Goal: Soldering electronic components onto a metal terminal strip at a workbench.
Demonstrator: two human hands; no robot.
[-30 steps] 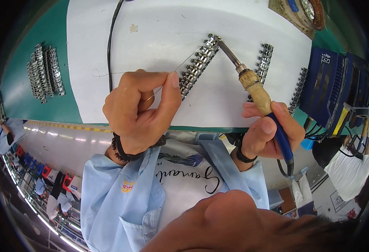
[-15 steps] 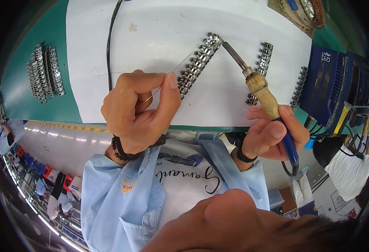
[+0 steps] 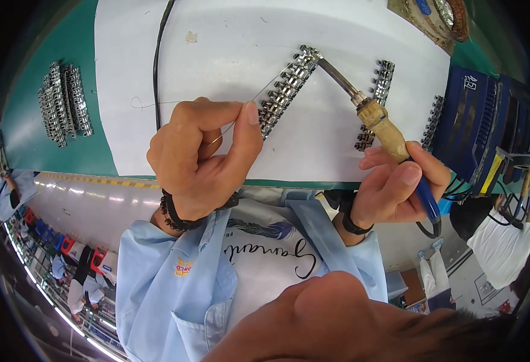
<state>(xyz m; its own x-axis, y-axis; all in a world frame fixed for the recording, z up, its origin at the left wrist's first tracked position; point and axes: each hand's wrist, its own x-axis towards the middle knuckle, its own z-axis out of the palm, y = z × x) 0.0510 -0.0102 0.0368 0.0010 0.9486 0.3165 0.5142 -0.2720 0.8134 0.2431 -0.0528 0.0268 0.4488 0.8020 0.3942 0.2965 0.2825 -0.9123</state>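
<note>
The slanted metal strip (image 3: 286, 90), lying on the white sheet (image 3: 217, 60), could slide or take a blob if the soldering iron (image 3: 381, 127), its tip seemingly touching the upper end, wavers in the right hand (image 3: 398, 192) gripping it, or the left hand (image 3: 201, 154) tugs the thin wire (image 3: 268, 85) it pinches.

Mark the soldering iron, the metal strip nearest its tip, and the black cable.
Soldering iron (image 3: 384, 127): head view, on the tan grip.
Metal strip (image 3: 287, 91): head view, at mid-length.
Black cable (image 3: 156, 73): head view, middle stretch.
</note>
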